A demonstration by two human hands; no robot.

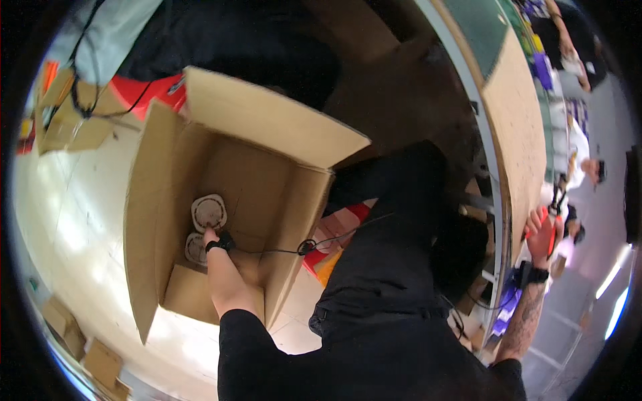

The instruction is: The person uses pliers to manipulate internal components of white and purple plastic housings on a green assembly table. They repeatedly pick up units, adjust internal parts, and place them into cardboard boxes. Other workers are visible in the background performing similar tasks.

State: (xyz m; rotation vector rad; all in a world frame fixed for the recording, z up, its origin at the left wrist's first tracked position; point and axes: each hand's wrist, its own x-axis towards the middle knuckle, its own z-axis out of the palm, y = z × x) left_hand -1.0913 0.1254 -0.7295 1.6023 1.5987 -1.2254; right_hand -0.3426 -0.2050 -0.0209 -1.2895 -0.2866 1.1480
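My left hand reaches down into an open cardboard box, its fingers drawn together at the near edge of a white rounded-square piece with a darker ring on top. A similar white piece lies just below it, partly behind my hand. Both are too small to name more exactly. Off to the far right, my right hand is raised and wrapped round pliers with red handles and dark jaws pointing up.
A wooden workbench with a metal edge runs along the right. Red plastic shows behind the box, and flattened cardboard lies at lower left. A thin black cable crosses from my left wrist. Other people are at the far right.
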